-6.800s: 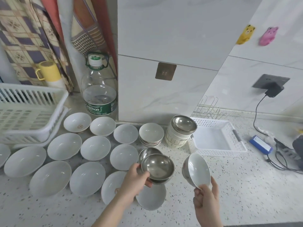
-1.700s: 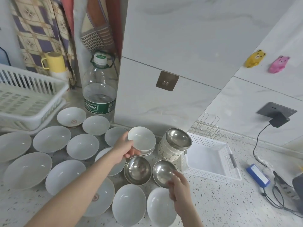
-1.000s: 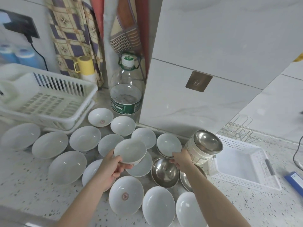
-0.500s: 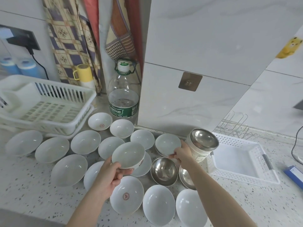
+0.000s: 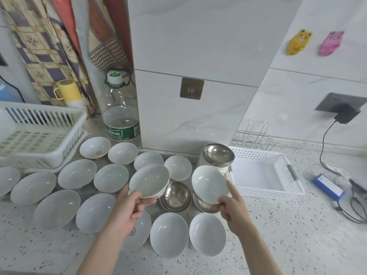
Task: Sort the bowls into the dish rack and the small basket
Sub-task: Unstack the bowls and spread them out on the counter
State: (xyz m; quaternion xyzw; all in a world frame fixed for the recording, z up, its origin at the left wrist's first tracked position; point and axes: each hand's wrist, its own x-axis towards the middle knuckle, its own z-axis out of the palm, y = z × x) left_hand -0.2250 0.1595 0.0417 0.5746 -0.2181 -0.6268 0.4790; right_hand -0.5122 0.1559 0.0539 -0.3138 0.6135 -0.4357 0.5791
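Right hand [image 5: 231,205] has come off the bowl stack and now lifts a white bowl [image 5: 208,183], which half a second ago was not in it; left hand [image 5: 127,209] still holds its own white bowl [image 5: 149,180], raised higher than before. Both bowls are plain glazed white, tilted toward the camera, empty, held clear of the counter [image 5: 297,235] and just apart from each other. Each hand pinches its bowl at the near rim, thumb inside, fingers under the base, closed firm on it.

Below the held bowls: two steel bowls on the counter, one [image 5: 175,196] in full view, the other mostly hidden behind the right-hand bowl. Stack of bowls topped by a steel one [image 5: 218,156] stands just behind, beside the small basket [image 5: 264,171], which is white, perforated, empty. More white bowls [image 5: 76,174] spread across the counter to the left and front. Dish rack [image 5: 37,132] sits far left, empty, well apart from both hands. Water bottle [image 5: 120,114] and yellow mug [image 5: 67,91] behind the bowls; wire rack [image 5: 254,133] behind the basket; charger and cable [image 5: 345,116] on the right.
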